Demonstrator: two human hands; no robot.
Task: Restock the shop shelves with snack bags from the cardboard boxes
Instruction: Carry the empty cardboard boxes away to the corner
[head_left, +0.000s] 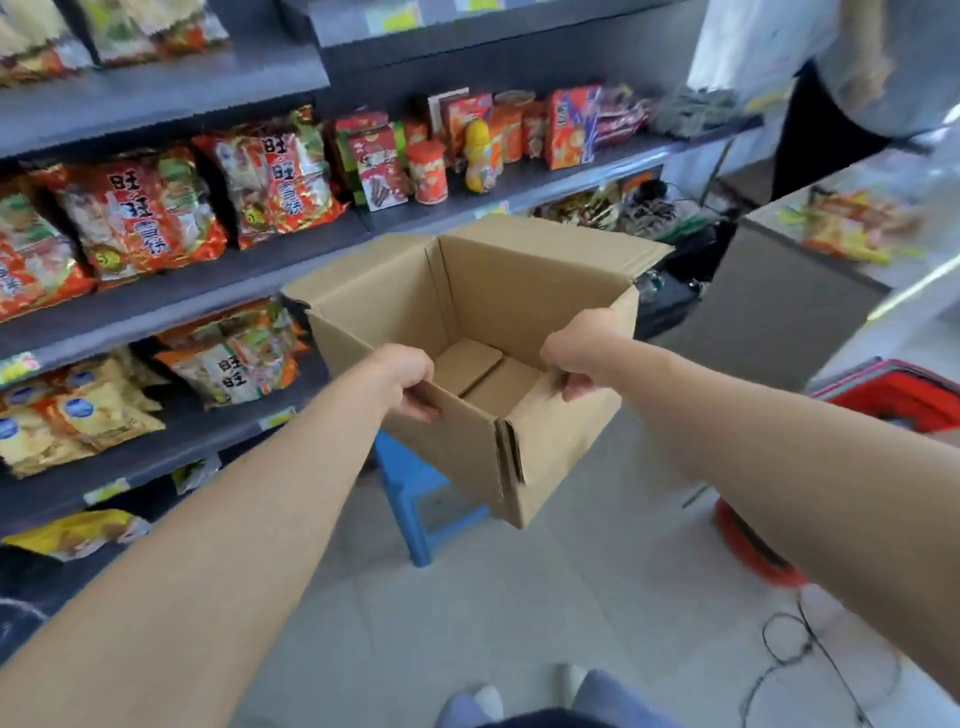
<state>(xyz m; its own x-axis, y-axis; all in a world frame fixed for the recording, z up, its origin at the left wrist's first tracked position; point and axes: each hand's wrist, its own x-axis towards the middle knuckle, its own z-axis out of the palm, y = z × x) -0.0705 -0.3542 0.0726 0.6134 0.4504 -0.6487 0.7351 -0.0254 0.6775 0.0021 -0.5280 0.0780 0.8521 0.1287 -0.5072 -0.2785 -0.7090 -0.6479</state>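
Observation:
An open brown cardboard box (519, 291) hangs in front of me above a blue stool, and its inside shows only bare bottom flaps. My left hand (402, 379) grips the near left rim with fingers curled over the edge. My right hand (579, 353) grips the near right rim the same way. Red and orange snack bags (140, 218) stand on the dark shelves (171, 306) to my left. More pale and yellow bags (78, 410) fill the shelf below.
A blue plastic stool (410, 488) stands under the box. A red basket (898, 395) sits at the right, with a black cable (789, 654) on the grey floor. Another person (841, 78) stands at the far right by a counter (831, 228). Jars and packets (467, 145) line the far shelf.

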